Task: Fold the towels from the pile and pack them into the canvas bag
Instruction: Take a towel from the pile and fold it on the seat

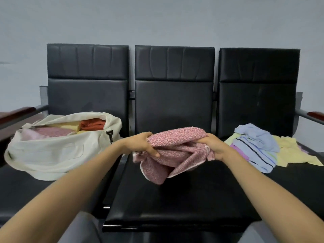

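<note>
A crumpled pink speckled towel [173, 151] hangs above the middle seat. My left hand [142, 143] grips its left side and my right hand [213, 146] grips its right side. The cream canvas bag [52, 153] lies open on the left seat, holding folded pink, yellow and orange towels [77, 128]. The pile of unfolded towels [259, 148] sits on the right seat: light blue, striped, purple and pale yellow ones.
Three joined black padded seats [175, 199] stand against a grey wall. Wooden-topped armrests flank the row, one at the left [22, 111] and one at the right [315, 115]. My knees show at the bottom edge.
</note>
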The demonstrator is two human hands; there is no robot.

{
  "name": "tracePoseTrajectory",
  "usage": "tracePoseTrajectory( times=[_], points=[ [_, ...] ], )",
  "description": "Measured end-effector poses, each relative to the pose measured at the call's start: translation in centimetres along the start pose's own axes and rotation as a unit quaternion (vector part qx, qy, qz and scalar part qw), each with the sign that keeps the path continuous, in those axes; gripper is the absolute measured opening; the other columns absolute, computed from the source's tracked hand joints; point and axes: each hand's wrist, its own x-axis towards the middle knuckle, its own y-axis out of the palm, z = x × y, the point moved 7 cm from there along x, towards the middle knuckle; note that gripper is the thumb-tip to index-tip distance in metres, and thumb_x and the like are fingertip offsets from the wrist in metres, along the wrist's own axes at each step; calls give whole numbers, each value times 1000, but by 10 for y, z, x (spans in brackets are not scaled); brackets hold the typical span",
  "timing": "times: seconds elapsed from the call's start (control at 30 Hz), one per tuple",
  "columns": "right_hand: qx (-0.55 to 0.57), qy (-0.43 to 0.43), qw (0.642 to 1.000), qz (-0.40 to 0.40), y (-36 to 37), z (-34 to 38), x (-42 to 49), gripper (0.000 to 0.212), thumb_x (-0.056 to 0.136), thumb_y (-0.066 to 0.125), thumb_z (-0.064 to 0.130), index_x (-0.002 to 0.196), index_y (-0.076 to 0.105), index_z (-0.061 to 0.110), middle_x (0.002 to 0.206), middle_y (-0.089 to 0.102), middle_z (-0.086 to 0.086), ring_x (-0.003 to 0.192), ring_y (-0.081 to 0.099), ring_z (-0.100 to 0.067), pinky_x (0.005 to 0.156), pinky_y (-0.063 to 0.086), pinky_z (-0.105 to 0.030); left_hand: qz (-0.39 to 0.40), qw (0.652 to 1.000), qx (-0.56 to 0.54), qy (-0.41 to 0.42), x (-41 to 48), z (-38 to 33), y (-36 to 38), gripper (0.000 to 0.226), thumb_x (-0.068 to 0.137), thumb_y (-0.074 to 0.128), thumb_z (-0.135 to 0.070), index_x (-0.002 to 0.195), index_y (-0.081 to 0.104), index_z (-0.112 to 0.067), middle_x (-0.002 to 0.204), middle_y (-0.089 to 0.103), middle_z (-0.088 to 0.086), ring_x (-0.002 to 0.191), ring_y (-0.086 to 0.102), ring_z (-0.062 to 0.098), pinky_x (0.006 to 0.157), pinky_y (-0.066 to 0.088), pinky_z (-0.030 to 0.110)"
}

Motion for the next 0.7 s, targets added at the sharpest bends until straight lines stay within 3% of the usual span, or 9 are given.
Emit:
tracePoseTrajectory(
  times=[0.1, 0.2, 0.27, 0.37, 0.43, 0.47, 0.57, 0.63, 0.7],
  points=[
    [-56, 36, 995, 68, 6, 24, -18, 34, 69, 74, 6, 103, 67, 6, 96, 73, -12, 84, 71, -24, 73, 60, -33, -9, 971, 239, 5, -10, -32, -12, 42, 65, 85, -22, 100, 62, -17, 94, 66, -3, 88, 63, 16, 80, 53, 29],
    [-286, 2, 953, 100, 15, 48, -36, 32, 69, 81, 5, 94, 68, 20, 88, 75, 8, 90, 70, -13, 73, 55, -22, -87, 899, 428, 11, -18, -59, -19, 17, 71, 69, -24, 77, 61, -10, 72, 61, 3, 72, 60, 25, 70, 55, 37],
    [-463, 0, 882, 84, 15, 56, -43, 30, 68, 86, 10, 81, 65, 27, 75, 71, 16, 77, 67, -5, 57, 45, -10, -104, 903, 416, 17, -23, -65, -24, 13, 73, 63, -20, 78, 61, -8, 70, 61, 3, 73, 61, 26, 69, 54, 36],
    [-671, 12, 741, 30, 5, 61, -47, 25, 70, 83, 20, 73, 59, 20, 70, 60, 8, 61, 55, -8, 41, 35, -10, -52, 973, 219, 41, -37, -63, -20, 14, 75, 73, -20, 80, 60, -16, 68, 64, -6, 70, 63, 17, 64, 47, 26],
    [-701, -9, 713, 13, 4, 64, -49, 24, 75, 79, 23, 69, 56, 18, 67, 56, 6, 62, 55, -12, 45, 37, -15, -7, 997, 46, 64, -51, -65, -9, 16, 79, 74, -9, 82, 60, -16, 66, 65, -13, 64, 62, 7, 59, 44, 16],
    [-688, -23, 725, 18, 6, 65, -53, 23, 77, 77, 24, 68, 56, 20, 66, 57, 7, 65, 57, -15, 47, 38, -17, 18, 997, -25, 69, -56, -65, -3, 18, 80, 72, -2, 86, 61, -15, 71, 68, -12, 67, 64, 5, 61, 46, 14],
    [-513, -39, 856, 49, 9, 68, -64, 13, 88, 66, 12, 79, 60, 20, 64, 63, 14, 57, 62, -1, 42, 38, -9, 72, 977, -187, 67, -61, -59, 5, 36, 74, 71, 5, 107, 63, -8, 101, 73, 6, 95, 69, 21, 79, 54, 27],
    [-401, -29, 912, 76, 7, 62, -65, 13, 89, 63, 3, 93, 65, 15, 84, 71, 9, 75, 68, -4, 61, 49, -12, 92, 963, -239, 84, -65, -59, 8, 47, 71, 68, 2, 116, 60, -6, 112, 69, 14, 103, 67, 28, 85, 54, 33],
    [-317, -25, 945, 78, 1, 54, -57, 20, 86, 67, 4, 104, 66, 13, 103, 73, -2, 97, 69, -17, 86, 53, -27, 99, 962, -236, 94, -64, -57, 12, 55, 68, 75, 1, 120, 59, -5, 113, 69, 15, 103, 67, 29, 85, 54, 32]
  ],
)
